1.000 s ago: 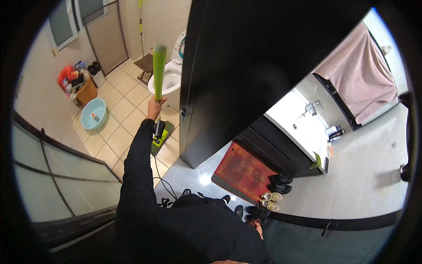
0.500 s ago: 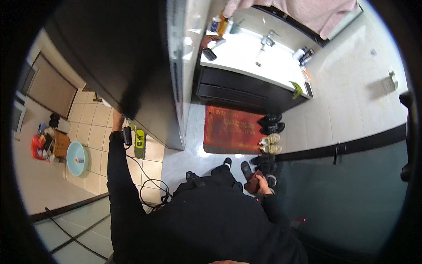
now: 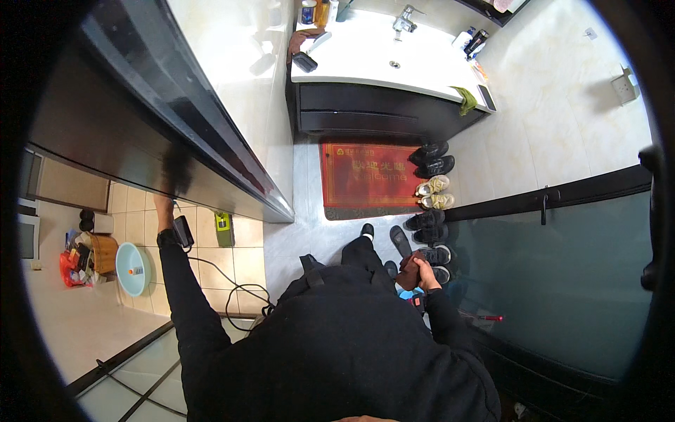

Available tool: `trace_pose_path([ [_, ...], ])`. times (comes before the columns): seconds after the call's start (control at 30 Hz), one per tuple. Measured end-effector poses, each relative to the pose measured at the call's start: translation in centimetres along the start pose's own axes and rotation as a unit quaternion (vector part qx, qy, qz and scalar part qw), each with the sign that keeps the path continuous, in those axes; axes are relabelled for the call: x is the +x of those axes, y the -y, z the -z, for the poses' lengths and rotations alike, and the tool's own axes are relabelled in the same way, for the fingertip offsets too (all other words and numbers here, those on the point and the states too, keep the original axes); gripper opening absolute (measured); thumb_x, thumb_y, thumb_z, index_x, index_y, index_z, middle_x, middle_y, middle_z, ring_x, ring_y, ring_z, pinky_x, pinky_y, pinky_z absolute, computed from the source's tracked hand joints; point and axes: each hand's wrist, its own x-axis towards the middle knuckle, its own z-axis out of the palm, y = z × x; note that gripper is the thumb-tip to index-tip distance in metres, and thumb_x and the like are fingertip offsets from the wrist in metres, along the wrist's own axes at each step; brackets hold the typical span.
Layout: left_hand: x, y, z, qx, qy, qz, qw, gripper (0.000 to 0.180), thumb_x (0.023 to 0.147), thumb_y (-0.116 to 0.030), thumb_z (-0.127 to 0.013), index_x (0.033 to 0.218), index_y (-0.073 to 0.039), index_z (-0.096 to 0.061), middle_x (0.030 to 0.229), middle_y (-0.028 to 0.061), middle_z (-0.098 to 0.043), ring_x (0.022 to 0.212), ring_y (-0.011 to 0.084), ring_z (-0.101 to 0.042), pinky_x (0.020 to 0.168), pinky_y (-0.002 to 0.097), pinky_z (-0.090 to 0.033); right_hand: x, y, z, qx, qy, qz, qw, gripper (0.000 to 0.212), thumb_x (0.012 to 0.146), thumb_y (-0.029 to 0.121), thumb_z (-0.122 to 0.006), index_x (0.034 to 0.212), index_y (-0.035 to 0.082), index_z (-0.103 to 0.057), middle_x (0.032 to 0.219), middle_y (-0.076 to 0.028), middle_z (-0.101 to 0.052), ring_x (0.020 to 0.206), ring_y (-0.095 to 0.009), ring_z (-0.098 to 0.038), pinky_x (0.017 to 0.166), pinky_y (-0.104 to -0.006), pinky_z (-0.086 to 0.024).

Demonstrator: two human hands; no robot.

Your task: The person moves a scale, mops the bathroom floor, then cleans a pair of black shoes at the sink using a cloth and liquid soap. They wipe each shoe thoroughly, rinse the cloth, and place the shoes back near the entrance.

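My right hand (image 3: 426, 273), low and right of my body, is closed around a brown cloth (image 3: 408, 272) that hangs from its fingers. My left arm stretches out to the far left. There my left hand (image 3: 164, 211) reaches behind the lower edge of a tall dark panel (image 3: 133, 133), which hides the fingers. Beside that wrist hangs a small black box (image 3: 183, 231) with a cable running back toward my body.
A white-topped vanity (image 3: 365, 67) with a faucet (image 3: 406, 19) stands ahead. Before it lies a red mat (image 3: 369, 176), with several shoes (image 3: 434, 186) along its right. A glass door (image 3: 555, 260) is at right. On the left tiles are a light-blue basin (image 3: 133, 269) and a green object (image 3: 224, 230).
The whole view has shifted: the vanity and mat sit higher, and the dark panel slants more to the left. The cloth stays in my right hand; my left arm still reaches behind the panel.
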Motion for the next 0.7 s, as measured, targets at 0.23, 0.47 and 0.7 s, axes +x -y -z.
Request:
trace_pose_path([
  [0.23, -10.7, 4.3, 2.2, -0.160, -0.335, 0.183, 0.910, 0.045, 0.085, -0.011, -0.054, 0.128, -0.005, -0.043, 0.104, 0.0058, -0.053, 0.098, 0.0193, -0.050, 0.085, 0.0392, -0.044, 1.0, -1.1, 2.8, 0.173, 0.006, -0.006, 0.985, 0.043, 0.095, 0.043, -0.043, 0.121, 0.010, -0.051, 0.110, -0.010, -0.060, 0.099, -0.030, -0.059, 0.087, -0.0469, -0.047],
  [0.47, -25.8, -1.2, -7.0, -0.219, 0.170, 0.522, 0.807, 0.024, 0.091, -0.029, -0.051, 0.108, -0.012, -0.055, 0.086, 0.0022, -0.060, 0.077, 0.0173, -0.060, 0.066, 0.0343, -0.050, 5.5, 0.1, 4.0, 0.179, -0.011, -0.013, 0.984, 0.029, 0.091, 0.024, -0.051, 0.115, 0.009, -0.053, 0.109, -0.010, -0.060, 0.098, -0.028, -0.060, 0.086, -0.0443, -0.050],
  [0.7, -22.4, -16.5, -20.2, -0.113, 0.439, 0.412, 0.791, 0.033, 0.092, -0.020, -0.054, 0.119, -0.002, -0.053, 0.105, 0.0112, -0.063, 0.094, 0.0183, -0.061, 0.077, 0.0301, -0.049, 12.5, 14.9, -4.9, 0.287, 0.056, 0.011, 0.956, 0.033, 0.088, 0.036, -0.058, 0.108, 0.010, -0.057, 0.103, -0.009, -0.062, 0.098, -0.027, -0.059, 0.085, -0.0446, -0.048],
])
